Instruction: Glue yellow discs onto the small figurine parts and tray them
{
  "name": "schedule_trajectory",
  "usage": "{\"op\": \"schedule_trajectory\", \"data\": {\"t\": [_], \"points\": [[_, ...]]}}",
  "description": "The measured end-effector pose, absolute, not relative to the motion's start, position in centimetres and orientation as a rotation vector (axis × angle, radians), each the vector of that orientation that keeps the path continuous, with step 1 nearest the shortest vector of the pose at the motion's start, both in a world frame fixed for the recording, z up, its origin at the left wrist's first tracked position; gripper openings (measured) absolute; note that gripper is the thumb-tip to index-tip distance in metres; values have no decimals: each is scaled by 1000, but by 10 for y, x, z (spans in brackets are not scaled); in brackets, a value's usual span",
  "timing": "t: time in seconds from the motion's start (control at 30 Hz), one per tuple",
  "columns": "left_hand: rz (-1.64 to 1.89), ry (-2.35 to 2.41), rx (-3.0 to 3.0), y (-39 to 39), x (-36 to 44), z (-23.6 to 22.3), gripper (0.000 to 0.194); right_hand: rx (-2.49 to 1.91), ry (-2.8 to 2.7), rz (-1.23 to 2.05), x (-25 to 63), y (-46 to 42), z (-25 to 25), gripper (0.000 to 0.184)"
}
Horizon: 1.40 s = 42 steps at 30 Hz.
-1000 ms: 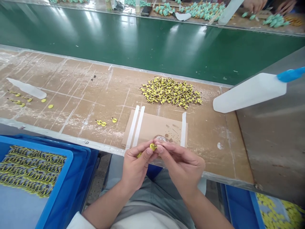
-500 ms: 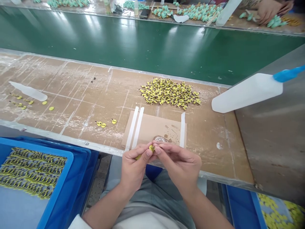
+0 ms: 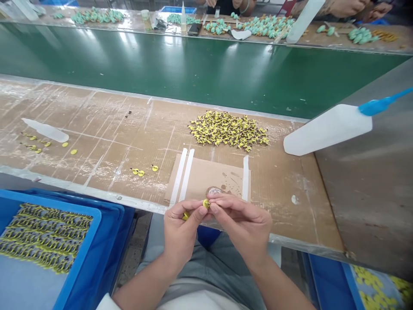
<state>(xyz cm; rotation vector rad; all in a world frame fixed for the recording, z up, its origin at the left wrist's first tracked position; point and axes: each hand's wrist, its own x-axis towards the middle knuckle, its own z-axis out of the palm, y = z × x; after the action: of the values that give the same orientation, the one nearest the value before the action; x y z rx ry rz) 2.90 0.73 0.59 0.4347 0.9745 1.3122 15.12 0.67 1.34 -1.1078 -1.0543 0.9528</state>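
Near the table's front edge, my left hand [image 3: 182,230] pinches a small round yellow disc [image 3: 206,203] between thumb and forefinger. Another yellow piece [image 3: 186,215] peeks out from inside the same hand. My right hand [image 3: 243,226] meets it from the right, thumb and fingertips closed at the disc's edge; whatever they grip is too small to make out. Just beyond the fingertips, a clear, wet-looking round patch [image 3: 214,190] lies on a taped cardboard sheet [image 3: 209,172]. Behind the sheet spreads a heap of small yellow-and-dark pieces [image 3: 227,129].
A white bottle with a blue nozzle [image 3: 327,129] leans at the right. Several yellow discs [image 3: 141,173] and a flat white bottle-shaped piece [image 3: 45,130] lie leftward. Blue trays [image 3: 97,215] flank me. Beyond the green belt [image 3: 161,64], co-workers' hands [image 3: 351,6] are near mint-green pieces.
The camera view has tilted up slightly, showing more of the far bench. Both hands stay together at the disc, with only slight finger movement.
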Motion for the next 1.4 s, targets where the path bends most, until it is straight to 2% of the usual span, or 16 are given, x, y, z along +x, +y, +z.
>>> {"op": "schedule_trajectory", "data": {"t": [0.6, 0.83, 0.97, 1.4], "points": [[1295, 969, 624, 2, 30, 8, 12, -1129, -1144, 873, 161, 0, 12, 23], [1243, 990, 569, 1, 30, 13, 8, -1151, -1150, 879, 164, -4, 11, 25], [1180, 1005, 496, 3, 31, 14, 13, -1160, -1096, 915, 163, -4, 10, 22], [1216, 1016, 486, 1, 27, 15, 10, -1160, -1101, 951, 159, -5, 11, 21]]}}
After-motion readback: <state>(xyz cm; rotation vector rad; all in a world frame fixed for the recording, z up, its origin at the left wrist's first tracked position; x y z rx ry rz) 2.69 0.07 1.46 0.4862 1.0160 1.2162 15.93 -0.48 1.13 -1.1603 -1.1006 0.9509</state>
